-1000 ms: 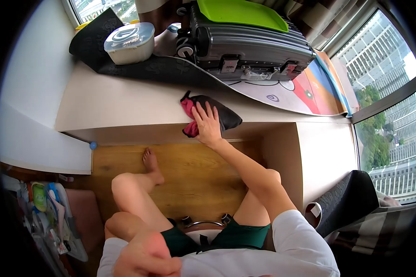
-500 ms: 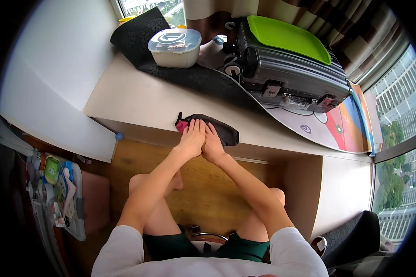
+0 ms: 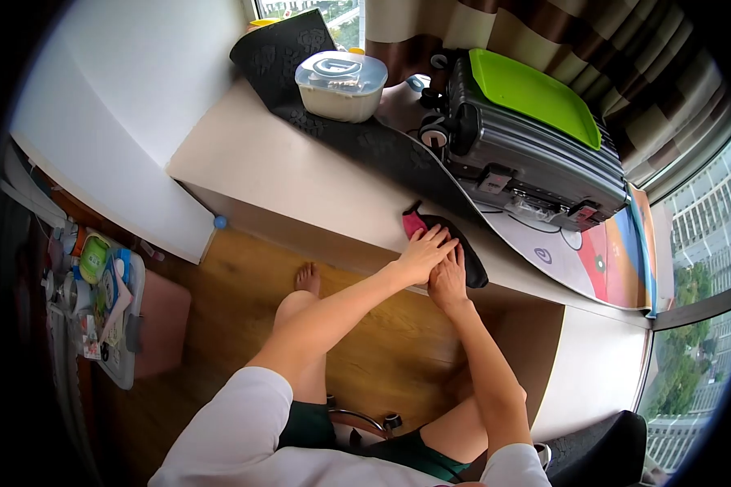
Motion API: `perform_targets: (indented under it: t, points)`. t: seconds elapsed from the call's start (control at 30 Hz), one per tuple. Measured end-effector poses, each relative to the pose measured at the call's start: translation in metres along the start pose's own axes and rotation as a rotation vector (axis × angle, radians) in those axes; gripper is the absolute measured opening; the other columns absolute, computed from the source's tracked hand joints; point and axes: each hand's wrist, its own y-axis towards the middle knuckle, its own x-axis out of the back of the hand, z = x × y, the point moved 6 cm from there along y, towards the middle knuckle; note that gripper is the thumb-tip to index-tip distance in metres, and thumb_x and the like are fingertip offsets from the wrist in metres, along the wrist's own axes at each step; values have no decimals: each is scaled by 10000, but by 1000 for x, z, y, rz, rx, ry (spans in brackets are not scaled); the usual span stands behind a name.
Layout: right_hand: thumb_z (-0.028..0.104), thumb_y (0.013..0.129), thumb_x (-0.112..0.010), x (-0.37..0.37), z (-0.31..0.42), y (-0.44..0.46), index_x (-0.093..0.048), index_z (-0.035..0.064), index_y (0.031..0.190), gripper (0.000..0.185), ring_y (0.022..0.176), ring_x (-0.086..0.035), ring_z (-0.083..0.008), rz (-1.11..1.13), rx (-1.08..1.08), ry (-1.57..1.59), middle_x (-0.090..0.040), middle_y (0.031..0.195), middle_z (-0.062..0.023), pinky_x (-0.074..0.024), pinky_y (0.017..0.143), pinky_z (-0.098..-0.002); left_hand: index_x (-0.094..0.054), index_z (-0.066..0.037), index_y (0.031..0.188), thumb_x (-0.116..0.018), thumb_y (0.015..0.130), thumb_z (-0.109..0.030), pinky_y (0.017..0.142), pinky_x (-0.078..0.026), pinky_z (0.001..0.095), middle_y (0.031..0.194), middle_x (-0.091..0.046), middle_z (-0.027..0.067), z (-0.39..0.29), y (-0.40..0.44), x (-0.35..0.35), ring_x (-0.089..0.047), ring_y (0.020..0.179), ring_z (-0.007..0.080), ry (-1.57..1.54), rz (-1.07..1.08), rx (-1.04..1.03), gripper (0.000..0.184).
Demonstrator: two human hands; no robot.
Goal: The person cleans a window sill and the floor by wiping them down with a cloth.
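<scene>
Directly ahead, the bench (image 3: 252, 154) carries a mat (image 3: 386, 158). On the mat lies a grey suitcase (image 3: 536, 168), topped by a green tray (image 3: 536, 99); a lidded container (image 3: 341, 91) stands to their left. At the bench's front edge lies a dark-and-pink cloth (image 3: 472, 264). Left hand (image 3: 423, 256) and right hand (image 3: 448, 282) rest on it, fingers extended; whether either grip pinches it cannot be determined.

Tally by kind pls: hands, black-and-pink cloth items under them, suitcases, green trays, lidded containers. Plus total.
Hands: 2 (left hand, right hand)
Black-and-pink cloth item: 1
Suitcase: 1
Green tray: 1
Lidded container: 1
Total: 6
</scene>
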Motion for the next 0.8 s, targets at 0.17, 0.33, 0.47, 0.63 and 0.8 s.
perform_targets:
  t: [0.17,0.33,0.47,0.63,0.8]
  points:
    - [126,828,-579,-2,-52,-41,-403,44,1430,632,1412,-245,-401,15,-152,67,-312,1505,-227,-175,1133,-606,-448,-129,1398,-730,700,-131,1082,-312,505,1424,-444,141,-50,32,-29,-346,1371,338,6,-73,-81,753]
    - [104,861,-524,-8,-87,-72,-370,50,1449,610,1443,-180,-381,47,-343,36,-267,1531,-209,-147,1127,-630,-439,-141,1404,-696,723,-73,1095,-316,503,1430,-442,125,-87,53,-44,-360,1360,332,-118,-38,-172,732]
    - [156,862,-569,-19,-94,-78,-376,49,1448,627,1430,-213,-378,6,-333,-39,-300,1512,-207,-168,1147,-579,-340,-133,1464,-737,686,-66,1079,-349,472,1453,-402,132,-97,50,-39,-373,1343,340,-78,-22,-195,876]
    - [140,835,-608,-15,-73,-57,-432,32,1400,602,1385,-301,-392,-212,-234,55,-383,1455,-213,-229,1146,-523,-269,-88,1493,-741,655,-16,1023,-421,428,1449,-348,217,-83,32,-25,-411,1301,373,-84,-61,-203,965]
    - [48,783,-608,8,-35,-25,-550,-21,1255,480,1210,-462,-444,-259,-97,402,-519,1289,-255,-371,1038,-508,-292,-30,1470,-747,647,-12,931,-476,440,1449,-348,235,-42,5,13,-527,1178,370,-107,-31,-80,941]
